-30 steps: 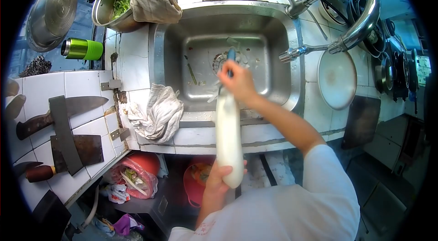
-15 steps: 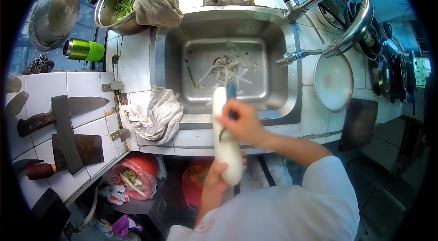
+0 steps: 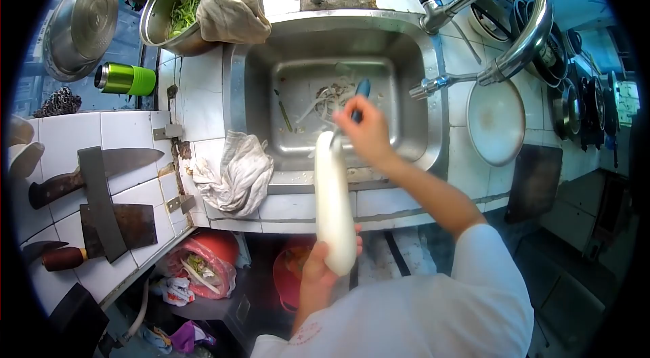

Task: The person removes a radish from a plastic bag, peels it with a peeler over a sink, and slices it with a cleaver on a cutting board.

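The left hand is curled around the near end of a long white radish that stretches from the person's side of the sink over its front edge, while the right hand grips a blue-handled peeler by the far tip.
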